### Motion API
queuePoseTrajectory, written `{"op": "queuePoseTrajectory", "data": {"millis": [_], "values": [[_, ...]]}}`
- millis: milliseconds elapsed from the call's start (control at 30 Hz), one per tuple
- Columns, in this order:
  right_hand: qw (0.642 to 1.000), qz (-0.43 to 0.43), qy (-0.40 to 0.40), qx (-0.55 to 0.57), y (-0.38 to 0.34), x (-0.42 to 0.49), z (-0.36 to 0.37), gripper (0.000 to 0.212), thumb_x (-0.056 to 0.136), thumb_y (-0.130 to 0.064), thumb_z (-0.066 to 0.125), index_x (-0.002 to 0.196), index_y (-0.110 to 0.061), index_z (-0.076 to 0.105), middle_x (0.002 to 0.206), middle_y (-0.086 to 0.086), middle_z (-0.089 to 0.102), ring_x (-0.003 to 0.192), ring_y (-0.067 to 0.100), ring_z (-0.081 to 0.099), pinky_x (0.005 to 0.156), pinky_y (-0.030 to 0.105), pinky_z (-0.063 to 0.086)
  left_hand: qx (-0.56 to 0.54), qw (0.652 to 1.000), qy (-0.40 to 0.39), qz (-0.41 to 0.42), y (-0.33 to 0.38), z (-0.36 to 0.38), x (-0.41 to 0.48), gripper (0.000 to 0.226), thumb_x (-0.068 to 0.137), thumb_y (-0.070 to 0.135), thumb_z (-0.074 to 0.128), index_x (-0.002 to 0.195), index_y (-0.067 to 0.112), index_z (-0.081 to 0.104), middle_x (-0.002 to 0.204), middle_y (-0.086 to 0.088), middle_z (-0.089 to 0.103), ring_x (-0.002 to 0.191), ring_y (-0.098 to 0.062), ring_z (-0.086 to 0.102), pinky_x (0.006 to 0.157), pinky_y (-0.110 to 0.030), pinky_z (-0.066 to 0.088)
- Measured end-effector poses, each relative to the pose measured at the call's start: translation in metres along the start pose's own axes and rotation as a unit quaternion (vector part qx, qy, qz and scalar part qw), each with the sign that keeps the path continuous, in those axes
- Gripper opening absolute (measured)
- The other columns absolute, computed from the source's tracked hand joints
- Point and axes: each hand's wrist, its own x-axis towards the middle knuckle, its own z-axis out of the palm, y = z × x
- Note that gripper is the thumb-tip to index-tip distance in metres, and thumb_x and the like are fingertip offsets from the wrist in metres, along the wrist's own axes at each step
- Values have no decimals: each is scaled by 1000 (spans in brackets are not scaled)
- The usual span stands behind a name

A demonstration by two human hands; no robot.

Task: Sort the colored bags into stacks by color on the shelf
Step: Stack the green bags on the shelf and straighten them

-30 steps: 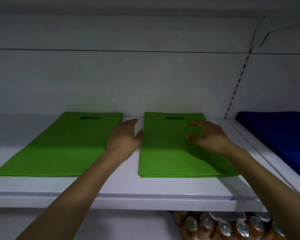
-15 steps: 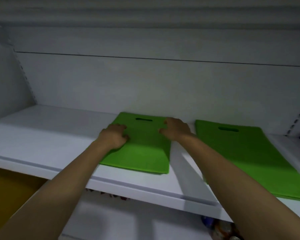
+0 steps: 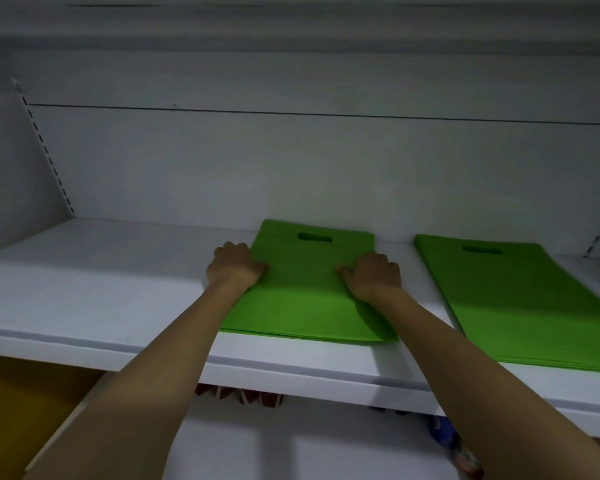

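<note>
At the far left a slotted upright (image 3: 49,157) runs up the corner of the unit, and the white shelf (image 3: 101,271) stretches bare from there toward the middle.

The left hand (image 3: 236,266) lies knuckles up at the left edge of the left green bag stack (image 3: 302,299). Its fingers are curled in over that edge and its thumb lies on the top bag, so it grips the stack's side. This stack lies flat on the shelf, about midway along it. Its long axis runs from the shelf's front lip to the back wall (image 3: 291,168), skewed a little to the right toward the back. Its handle cut-out (image 3: 315,238) is at the far end, close against the wall.

The right hand (image 3: 373,277) grips the opposite, right edge of the same stack. Its fingers are bent down over the side and its thumb points inward on the top bag.

Further right, apart from the first, the right green bag stack (image 3: 520,299) lies flat with no hand on it. Its long axis also runs front to back, with its cut-out toward the wall.

Below the shelf at lower left is a yellow panel (image 3: 18,410). The items under the shelf are too blurred to name.
</note>
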Motion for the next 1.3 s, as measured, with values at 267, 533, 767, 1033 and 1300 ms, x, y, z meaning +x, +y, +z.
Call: {"op": "queuePoseTrajectory", "data": {"millis": [267,533,767,1033,1300], "values": [[994,-10,76,-77,-15,-15,-7,51,97,-54,36,121,-16,60,129,10,49,112,27,53,87,35,37,-67,996,40,34,-5,6,-3,55,85,39,61,133,17,45,132,-9,45,127,-27,38,86,-36,42],[900,143,133,389,-2,-14,-16,80,83,-17,72,148,-12,25,142,16,39,122,33,50,95,31,42,-191,977,93,28,-17,10,-2,46,92,25,54,137,18,47,127,-8,59,116,-29,55,87,-34,47],[814,234,141,513,11,-6,-22,85,72,-14,82,140,1,33,140,17,47,123,29,52,97,33,44,-222,961,160,49,-9,3,-13,20,98,30,47,107,15,57,100,-9,65,87,-31,60,67,-30,42],[810,199,142,533,43,-3,-35,28,89,-15,63,112,-1,64,118,17,65,104,30,64,89,36,52,-251,953,165,47,30,-5,-15,21,97,28,44,114,18,52,102,-13,65,89,-34,62,73,-37,50],[883,184,214,374,149,-13,-68,21,94,-19,57,105,-4,67,112,17,67,102,32,62,84,33,48,-365,923,75,102,128,8,-31,8,89,15,59,85,9,64,87,-13,61,80,-21,54,68,-29,39]]}}
